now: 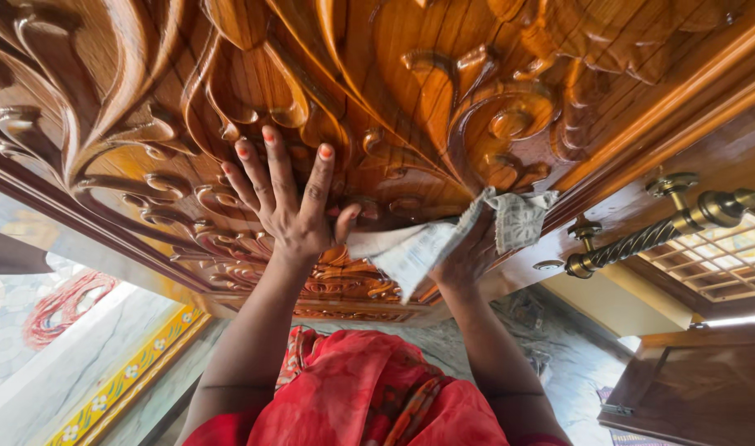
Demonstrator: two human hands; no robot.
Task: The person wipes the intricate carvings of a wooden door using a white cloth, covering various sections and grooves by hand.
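Observation:
A large carved wooden door (443,91) with glossy leaf and scroll relief fills the view. My left hand (288,198) lies flat against the carving, fingers spread, nails painted orange. My right hand (468,252) presses a white checked cloth (427,239) onto the carved panel just right of the left hand; the cloth drapes over the fingers and hides most of them.
A brass twisted door handle (658,235) juts from the door's frame at right. A patterned floor with a red design (64,306) and a yellow floral border (130,376) lies at left. Red clothing (369,392) shows at the bottom. Another wooden panel (700,388) stands at lower right.

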